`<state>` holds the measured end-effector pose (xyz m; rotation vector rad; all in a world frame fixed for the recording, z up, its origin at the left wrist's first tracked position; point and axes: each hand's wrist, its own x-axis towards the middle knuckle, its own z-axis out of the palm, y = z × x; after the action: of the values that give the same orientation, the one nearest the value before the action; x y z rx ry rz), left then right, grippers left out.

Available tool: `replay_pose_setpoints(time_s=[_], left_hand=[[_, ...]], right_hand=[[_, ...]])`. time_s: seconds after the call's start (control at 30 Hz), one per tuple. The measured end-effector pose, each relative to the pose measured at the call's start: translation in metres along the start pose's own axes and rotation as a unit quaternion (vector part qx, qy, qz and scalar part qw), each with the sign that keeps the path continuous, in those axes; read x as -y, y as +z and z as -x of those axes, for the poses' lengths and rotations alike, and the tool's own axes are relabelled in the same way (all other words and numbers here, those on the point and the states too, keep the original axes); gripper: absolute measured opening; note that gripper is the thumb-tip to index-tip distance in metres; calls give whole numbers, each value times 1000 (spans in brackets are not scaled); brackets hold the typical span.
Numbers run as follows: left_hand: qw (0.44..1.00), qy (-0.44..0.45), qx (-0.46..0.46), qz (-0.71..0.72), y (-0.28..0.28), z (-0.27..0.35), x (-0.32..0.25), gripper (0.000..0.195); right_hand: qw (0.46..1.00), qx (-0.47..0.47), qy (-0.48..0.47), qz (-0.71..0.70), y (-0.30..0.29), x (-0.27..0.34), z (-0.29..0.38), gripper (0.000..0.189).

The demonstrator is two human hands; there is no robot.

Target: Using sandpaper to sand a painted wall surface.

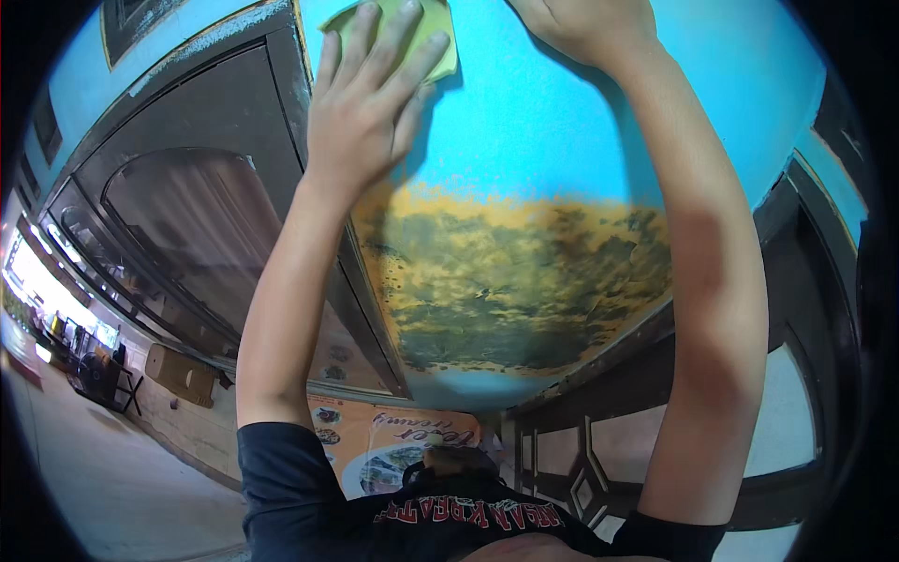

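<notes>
Spread flat, my left hand (365, 119) presses a folded yellow sheet (442, 14), seemingly sandpaper, against the bright blue painted wall (520, 133). The sheet lies beside a dark door frame at the top of the view. My right hand (590, 31) is raised at the upper edge, close to the same wall; its fingers are mostly cut off, so whether it holds anything is hidden. Below both hands, a mottled yellow and dark patch (520, 281) of worn, peeling paint spans the wall between my forearms.
To the left stands a dark door (197, 204) with a curtained glass panel. Dark-framed panels (632, 404) are at lower right. An orange printed banner (351, 414) hangs below. A brown plastic stool (179, 372) and a fan (98, 376) stand farther left on the floor (126, 471).
</notes>
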<state>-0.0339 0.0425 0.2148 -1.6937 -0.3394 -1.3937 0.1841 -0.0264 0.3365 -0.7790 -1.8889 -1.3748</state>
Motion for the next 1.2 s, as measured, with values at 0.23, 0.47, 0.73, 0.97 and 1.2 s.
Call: replay_pose_setpoints(time_s=[0.23,0.47,0.73,0.97,1.2], left_hand=[[982,-78,153,-82,-48,-50,-15,47],[973,-68,203,-92,-49,-18,-32,44],[994,-41,91,-54,-26,-27,-14,47],[986,18,153,-63,-45,-17,-7,47],[982,-9,177,-67,-42,-3,-21,51]], right_hand=[[1000,-1,2,6,0,-9,7,44],[1000,-3,6,-10,-1,-7,8,43],[1000,14,19,-3,-5,-11,12,43],[1000,19,19,-16,-8,-5,6,43],[1000,-14,8,-27,-2,-8,9,42]])
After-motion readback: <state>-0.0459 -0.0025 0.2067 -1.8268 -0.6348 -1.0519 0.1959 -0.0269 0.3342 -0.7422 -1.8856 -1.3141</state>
